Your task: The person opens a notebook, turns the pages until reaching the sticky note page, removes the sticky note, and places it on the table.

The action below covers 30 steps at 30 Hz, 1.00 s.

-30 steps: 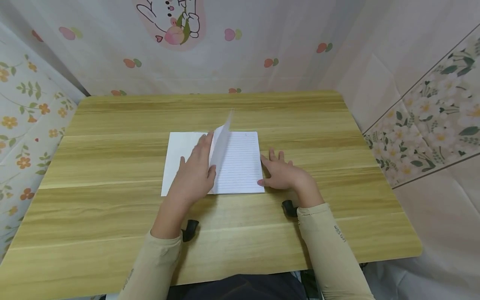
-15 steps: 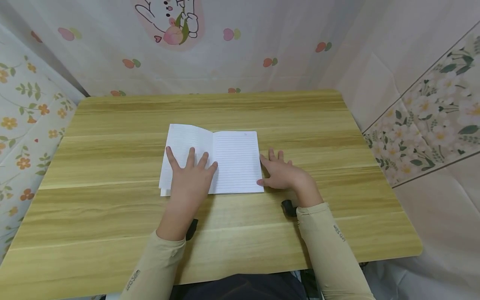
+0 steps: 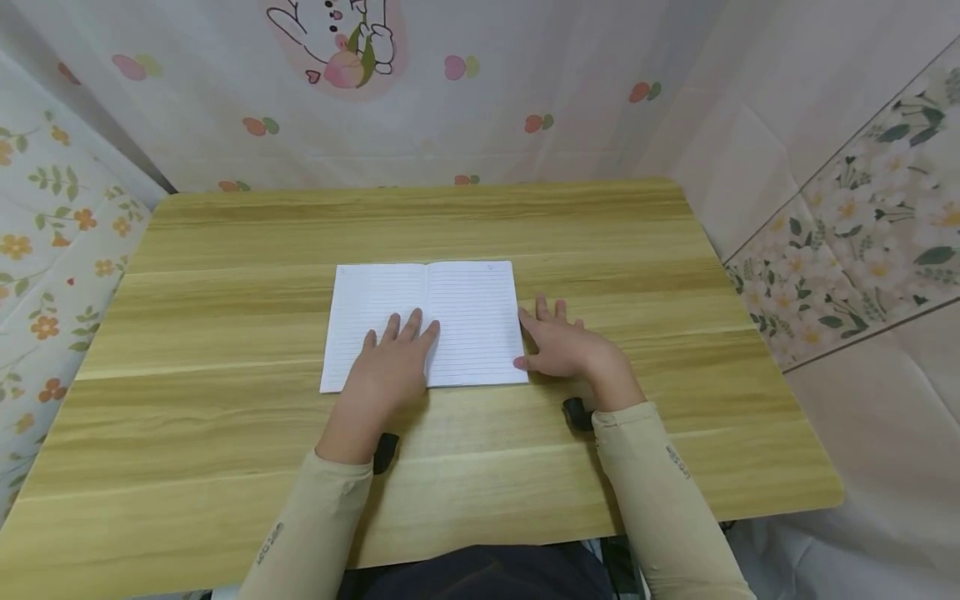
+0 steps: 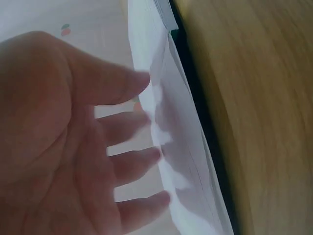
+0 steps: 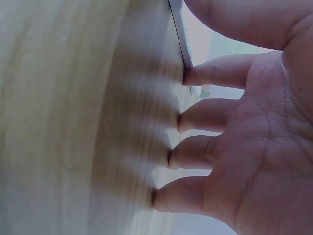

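Observation:
An open notebook (image 3: 476,321) with lined white pages lies flat on the wooden table, its fold running down the middle. My left hand (image 3: 390,367) rests over the lower part of the left page near the fold, fingers spread and fairly straight. In the left wrist view the fingertips of the left hand (image 4: 83,132) meet the page. Beside the notebook's right edge is my right hand (image 3: 566,346), its thumb at the lower right corner. Seen from the right wrist, the right hand (image 5: 244,127) has its fingertips on the table, with the index fingertip at the notebook's edge.
The wooden table (image 3: 225,483) reaches out on all sides of the notebook. A patterned white curtain (image 3: 480,92) hangs behind it, with floral cloth (image 3: 52,275) on the left. A black wrist mount (image 3: 577,414) sits under the right wrist.
A page that stood raised at the fold has gone over to the left and now lies flat. My left hand moved left with it, then back toward the fold. The right hand stayed put.

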Available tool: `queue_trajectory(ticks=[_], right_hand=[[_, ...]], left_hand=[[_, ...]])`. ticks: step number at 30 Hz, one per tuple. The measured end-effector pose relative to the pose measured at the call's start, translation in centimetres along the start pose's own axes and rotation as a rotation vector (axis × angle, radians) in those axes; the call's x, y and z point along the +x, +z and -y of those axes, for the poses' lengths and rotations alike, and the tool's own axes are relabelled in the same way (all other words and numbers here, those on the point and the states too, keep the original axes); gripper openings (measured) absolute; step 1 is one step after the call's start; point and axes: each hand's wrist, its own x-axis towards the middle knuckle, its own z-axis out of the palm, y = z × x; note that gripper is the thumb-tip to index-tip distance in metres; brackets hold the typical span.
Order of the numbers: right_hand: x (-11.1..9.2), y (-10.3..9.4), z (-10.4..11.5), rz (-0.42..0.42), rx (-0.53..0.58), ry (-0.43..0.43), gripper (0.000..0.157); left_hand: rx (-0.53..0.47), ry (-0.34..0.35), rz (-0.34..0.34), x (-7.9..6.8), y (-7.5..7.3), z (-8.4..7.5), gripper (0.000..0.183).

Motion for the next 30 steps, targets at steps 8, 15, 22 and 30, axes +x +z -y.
queue_trajectory(ticks=[8, 15, 22, 30], right_hand=[[-0.06, -0.17, 0.24, 0.008, -0.012, 0.014, 0.088], [-0.17, -0.30, 0.40, 0.013, -0.013, 0.003, 0.088], [-0.23, -0.33, 0.51, 0.016, -0.017, 0.010, 0.088], [-0.04, -0.14, 0.38, 0.007, -0.024, 0.010, 0.088]], left_hand=[[-0.084, 0.025, 0.047, 0.64, 0.34, 0.27, 0.061], [-0.073, 0.026, 0.027, 0.75, 0.63, 0.22, 0.061], [-0.078, 0.028, 0.034, 0.94, 0.75, 0.18, 0.061], [-0.106, 0.016, 0.065, 0.98, 0.54, 0.05, 0.063]])
